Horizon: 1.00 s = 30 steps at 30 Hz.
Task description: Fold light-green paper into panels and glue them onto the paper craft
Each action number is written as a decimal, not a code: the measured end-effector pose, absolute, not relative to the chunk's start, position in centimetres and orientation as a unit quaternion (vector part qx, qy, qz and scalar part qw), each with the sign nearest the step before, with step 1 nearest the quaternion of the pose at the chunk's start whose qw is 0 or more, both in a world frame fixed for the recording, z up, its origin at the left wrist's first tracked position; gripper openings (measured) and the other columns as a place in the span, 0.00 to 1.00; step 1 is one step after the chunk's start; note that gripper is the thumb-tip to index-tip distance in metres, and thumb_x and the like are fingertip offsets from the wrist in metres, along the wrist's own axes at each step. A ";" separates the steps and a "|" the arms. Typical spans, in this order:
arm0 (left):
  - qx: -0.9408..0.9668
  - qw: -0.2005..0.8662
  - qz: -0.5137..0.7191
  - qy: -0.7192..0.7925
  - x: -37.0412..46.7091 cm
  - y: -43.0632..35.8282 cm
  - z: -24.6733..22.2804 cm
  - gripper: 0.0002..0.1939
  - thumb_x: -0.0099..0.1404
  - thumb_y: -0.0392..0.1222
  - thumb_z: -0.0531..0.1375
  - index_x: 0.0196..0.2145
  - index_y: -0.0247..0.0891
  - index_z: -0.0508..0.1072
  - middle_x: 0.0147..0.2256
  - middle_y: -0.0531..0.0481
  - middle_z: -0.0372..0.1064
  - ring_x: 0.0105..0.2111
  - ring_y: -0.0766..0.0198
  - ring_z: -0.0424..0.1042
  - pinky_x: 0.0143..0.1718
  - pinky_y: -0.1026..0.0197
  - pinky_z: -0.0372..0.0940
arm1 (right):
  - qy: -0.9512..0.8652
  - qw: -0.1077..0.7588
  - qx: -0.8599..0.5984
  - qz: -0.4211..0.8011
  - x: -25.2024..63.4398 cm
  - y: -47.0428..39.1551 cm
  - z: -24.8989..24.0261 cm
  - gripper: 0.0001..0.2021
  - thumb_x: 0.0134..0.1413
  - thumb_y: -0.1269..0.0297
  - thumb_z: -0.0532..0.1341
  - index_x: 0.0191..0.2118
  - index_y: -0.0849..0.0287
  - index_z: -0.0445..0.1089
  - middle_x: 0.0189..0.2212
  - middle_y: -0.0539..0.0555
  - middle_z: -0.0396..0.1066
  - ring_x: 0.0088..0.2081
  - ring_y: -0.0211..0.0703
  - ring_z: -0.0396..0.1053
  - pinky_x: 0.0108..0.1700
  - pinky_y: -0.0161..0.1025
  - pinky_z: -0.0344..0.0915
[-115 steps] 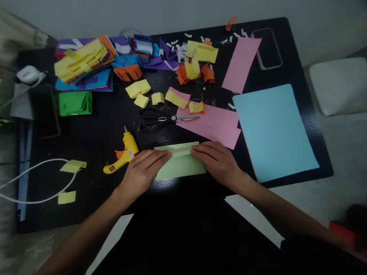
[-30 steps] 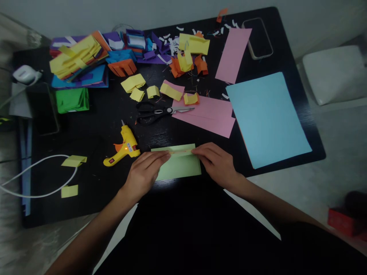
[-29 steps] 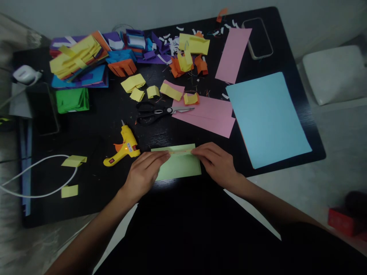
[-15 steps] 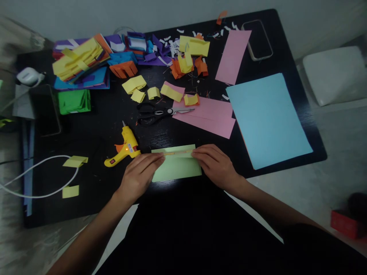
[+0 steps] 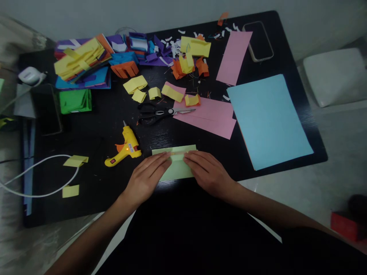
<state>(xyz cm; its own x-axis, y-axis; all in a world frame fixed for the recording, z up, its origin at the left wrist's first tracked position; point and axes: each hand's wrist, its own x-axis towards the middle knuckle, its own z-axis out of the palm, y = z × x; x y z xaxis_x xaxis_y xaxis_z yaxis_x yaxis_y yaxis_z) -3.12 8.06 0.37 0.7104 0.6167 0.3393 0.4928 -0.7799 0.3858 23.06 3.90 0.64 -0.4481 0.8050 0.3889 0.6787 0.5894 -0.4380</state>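
A light green sheet of paper (image 5: 177, 171) lies near the table's front edge, with a flap along its far side. A thin yellow-orange line (image 5: 177, 154) crosses it between my fingertips; whether this is a fold edge or a slim strip, I cannot tell. My left hand (image 5: 146, 177) is closed, its fingers bunched together on the paper at the left end of that line. At the right end, my right hand (image 5: 210, 173) holds the paper the same way. Both thumbs are mostly hidden. A yellow glue gun (image 5: 128, 145) with a lit orange light lies left of the paper.
Black-handled scissors (image 5: 156, 112) rest partly on pink paper (image 5: 212, 118). Light blue sheets (image 5: 269, 122) lie to the right. Folded yellow paper bundles (image 5: 82, 59), a green bundle (image 5: 75, 101) and scraps crowd the back. A white cable (image 5: 40, 196) loops at left.
Both hands have slid inward along the line on the green paper, so their fingertips are closer together. The other things stay in place.
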 end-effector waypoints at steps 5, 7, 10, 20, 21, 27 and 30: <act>0.906 0.139 0.214 0.339 -2.1 7.4 0.9 0.17 0.72 0.25 0.57 0.56 0.32 0.74 0.58 0.35 0.76 0.60 0.50 0.76 0.61 0.45 0.72 | -0.848 0.280 -0.434 0.119 23.2 3.3 0.3 0.21 0.67 0.79 0.60 0.63 0.68 0.72 0.57 0.67 0.77 0.61 0.54 0.73 0.63 0.53 0.76; 0.900 0.128 0.210 0.360 -1.4 7.0 1.2 0.16 0.72 0.29 0.60 0.57 0.32 0.74 0.57 0.36 0.77 0.60 0.50 0.76 0.64 0.43 0.70 | -0.851 0.278 -0.430 0.114 23.2 3.2 0.2 0.20 0.67 0.80 0.59 0.63 0.71 0.71 0.58 0.68 0.77 0.62 0.55 0.73 0.62 0.53 0.76; 0.900 0.091 0.197 0.378 -0.6 6.3 1.2 0.21 0.73 0.32 0.62 0.62 0.30 0.70 0.58 0.36 0.77 0.60 0.49 0.76 0.67 0.42 0.66 | -0.852 0.275 -0.432 0.112 23.2 3.1 0.1 0.19 0.68 0.79 0.59 0.62 0.71 0.72 0.58 0.68 0.77 0.61 0.55 0.74 0.62 0.52 0.76; 0.901 0.093 0.136 0.401 -0.5 4.3 0.6 0.36 0.71 0.22 0.48 0.75 0.31 0.54 0.69 0.37 0.64 0.71 0.49 0.61 0.73 0.44 0.55 | -0.826 0.315 -0.452 0.121 23.0 2.5 -0.7 0.24 0.67 0.78 0.62 0.66 0.65 0.68 0.57 0.63 0.79 0.60 0.53 0.76 0.61 0.52 0.78; 0.901 0.093 0.134 0.403 -0.5 4.1 0.5 0.36 0.71 0.22 0.48 0.75 0.31 0.53 0.69 0.37 0.63 0.72 0.49 0.60 0.74 0.44 0.54 | -0.824 0.316 -0.453 0.126 23.1 2.4 -0.7 0.24 0.66 0.78 0.62 0.66 0.65 0.68 0.57 0.64 0.79 0.60 0.53 0.76 0.61 0.53 0.78; 0.899 0.086 0.146 0.404 -0.4 3.7 -0.3 0.33 0.75 0.30 0.56 0.74 0.28 0.55 0.68 0.36 0.64 0.74 0.50 0.55 0.75 0.47 0.51 | -0.813 0.326 -0.458 0.153 23.2 2.3 -1.0 0.28 0.64 0.79 0.65 0.68 0.64 0.65 0.57 0.62 0.79 0.61 0.53 0.75 0.61 0.54 0.78; 0.897 0.093 0.154 0.403 -0.3 3.7 -0.6 0.32 0.76 0.34 0.58 0.73 0.27 0.56 0.67 0.35 0.65 0.74 0.51 0.53 0.75 0.48 0.50 | -0.808 0.323 -0.467 0.159 23.3 2.1 -0.9 0.29 0.64 0.79 0.66 0.68 0.64 0.66 0.58 0.61 0.78 0.62 0.53 0.74 0.61 0.54 0.79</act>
